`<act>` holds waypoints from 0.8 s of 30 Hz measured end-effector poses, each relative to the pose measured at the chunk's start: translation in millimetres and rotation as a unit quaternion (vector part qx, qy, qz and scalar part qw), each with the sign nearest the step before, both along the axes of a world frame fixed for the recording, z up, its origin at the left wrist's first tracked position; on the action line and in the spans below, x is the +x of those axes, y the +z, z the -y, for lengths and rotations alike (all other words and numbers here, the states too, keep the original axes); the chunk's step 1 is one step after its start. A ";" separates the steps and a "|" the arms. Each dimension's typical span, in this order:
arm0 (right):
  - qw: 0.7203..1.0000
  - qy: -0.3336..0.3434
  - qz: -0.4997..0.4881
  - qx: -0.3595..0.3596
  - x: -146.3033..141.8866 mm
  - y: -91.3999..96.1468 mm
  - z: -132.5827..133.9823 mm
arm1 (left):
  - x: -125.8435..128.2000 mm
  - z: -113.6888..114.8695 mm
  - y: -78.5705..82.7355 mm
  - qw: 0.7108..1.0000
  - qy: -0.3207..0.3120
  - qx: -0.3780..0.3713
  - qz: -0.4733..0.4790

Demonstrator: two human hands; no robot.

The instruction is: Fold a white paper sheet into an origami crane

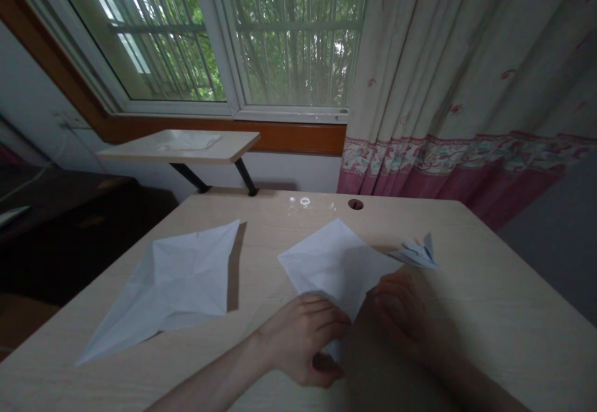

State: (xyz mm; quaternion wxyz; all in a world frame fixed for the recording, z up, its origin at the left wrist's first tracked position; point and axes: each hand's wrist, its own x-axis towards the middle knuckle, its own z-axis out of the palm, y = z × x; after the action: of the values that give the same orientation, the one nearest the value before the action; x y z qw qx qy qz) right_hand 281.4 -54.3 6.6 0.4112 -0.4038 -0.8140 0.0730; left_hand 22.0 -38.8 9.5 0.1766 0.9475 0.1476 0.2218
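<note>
Locate the center sheet (324, 262), plain white paper, in the middle of the counter (261, 244), lying with one corner directed toward the window (298, 45).

Observe the left hand (305, 337) over the near left edge of the center sheet, in a released condition: fingers bent and laid across the paper, thumb spread apart from the fingers. See part of the same paper through the gap.

Observe the right hand (405, 312) at the right corner of the center sheet, fingers curled in against the paper. Cannot tell from this view whether pinching or only touching.

Find the folded paper piece (417, 254) just beyond the right hand, with one tip raised. Find the larger creased sheet (191, 281) at the left, well apart from both hands, tapering to a long point at the near left. Note the round hole (355, 204) near the far edge and the raised shelf (240, 141) at the far left.
</note>
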 end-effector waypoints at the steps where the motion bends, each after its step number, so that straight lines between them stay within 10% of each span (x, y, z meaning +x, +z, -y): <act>1: 0.999 0.006 0.014 0.034 0.2 -2.4 -1.2 | 0.0 -0.2 -0.9 1.000 -0.005 0.017 0.005; 24: 0.995 0.007 0.058 -0.078 -8.1 -13.3 -11.9 | -8.4 -1.3 19.0 0.945 0.074 0.276 0.157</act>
State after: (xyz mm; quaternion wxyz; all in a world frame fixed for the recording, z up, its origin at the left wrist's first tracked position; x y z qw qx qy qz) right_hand 273.3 -42.4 -6.7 0.3303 -0.4319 -0.8312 0.1156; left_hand 13.6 -37.5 28.5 -0.0878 0.8988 0.1212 0.4121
